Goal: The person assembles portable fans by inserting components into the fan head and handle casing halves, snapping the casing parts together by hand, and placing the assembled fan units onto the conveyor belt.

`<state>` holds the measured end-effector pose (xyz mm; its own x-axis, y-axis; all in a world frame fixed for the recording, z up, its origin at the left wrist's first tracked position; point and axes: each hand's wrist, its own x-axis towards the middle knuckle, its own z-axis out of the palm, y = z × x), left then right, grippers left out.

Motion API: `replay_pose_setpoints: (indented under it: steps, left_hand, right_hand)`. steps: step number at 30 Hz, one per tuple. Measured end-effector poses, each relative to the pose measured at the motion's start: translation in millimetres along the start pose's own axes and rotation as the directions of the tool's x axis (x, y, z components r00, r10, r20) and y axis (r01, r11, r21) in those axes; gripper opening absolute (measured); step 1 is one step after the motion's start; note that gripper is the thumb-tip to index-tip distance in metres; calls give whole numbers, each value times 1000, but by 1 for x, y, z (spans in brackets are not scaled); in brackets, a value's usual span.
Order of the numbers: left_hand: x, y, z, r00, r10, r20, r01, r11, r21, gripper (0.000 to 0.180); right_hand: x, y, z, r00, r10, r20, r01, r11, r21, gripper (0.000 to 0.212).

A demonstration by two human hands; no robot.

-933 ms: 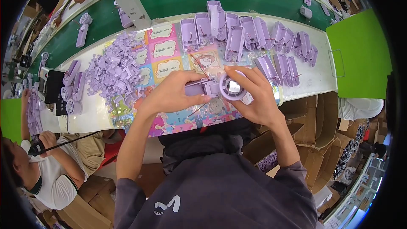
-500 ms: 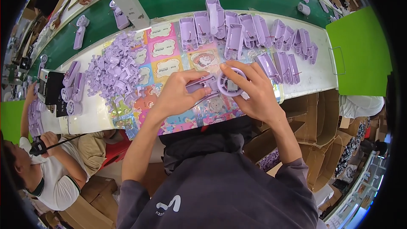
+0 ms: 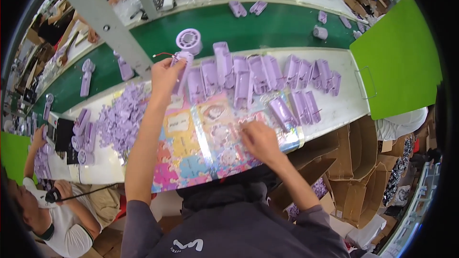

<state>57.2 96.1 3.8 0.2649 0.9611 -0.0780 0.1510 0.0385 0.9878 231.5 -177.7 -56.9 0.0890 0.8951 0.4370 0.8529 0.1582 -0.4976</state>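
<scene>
Far forward, where the worktable meets the green belt, my left hand (image 3: pixel 165 74) is closed on a light purple handheld fan body (image 3: pixel 183 65). Its round slotted head (image 3: pixel 189 41) points away from me, and a thin red wire sticks out to the left. My right hand (image 3: pixel 260 141) hovers low over the colourful puzzle-print mat (image 3: pixel 184 172), fingers loosely bent and a little apart, with nothing visible in them. Beyond it, purple trough-shaped shells (image 3: pixel 244 88) stand in a row, some with red wires. More shells (image 3: pixel 303 107) lie to its right.
A heap of small purple parts (image 3: pixel 119 119) covers the table's left. The green belt (image 3: pixel 220 28) carries other fan pieces behind a grey post (image 3: pixel 98 16). A green panel (image 3: pixel 397 62) borders the right; cardboard boxes (image 3: pixel 354 162) stand below. A co-worker (image 3: pixel 67 215) sits at left.
My left hand has carried the fan body forward and left, toward the belt. My right hand has let go of its round head and come apart. The view has tilted up.
</scene>
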Motion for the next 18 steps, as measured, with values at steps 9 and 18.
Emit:
replay_pose_setpoints:
  steps: [9, 18]
  left_hand:
    - [176, -79, -2, 940, -21, -340, 178, 881, 438, 42]
    - [200, 20, 80, 550, 830, -98, -504, 423, 753, 48]
  right_hand:
    - [-3, -10, 12, 993, 47, -112, -48, 999, -4, 13]
    - [1, -3, 7, 981, 125, -150, -136, 989, -61, 16]
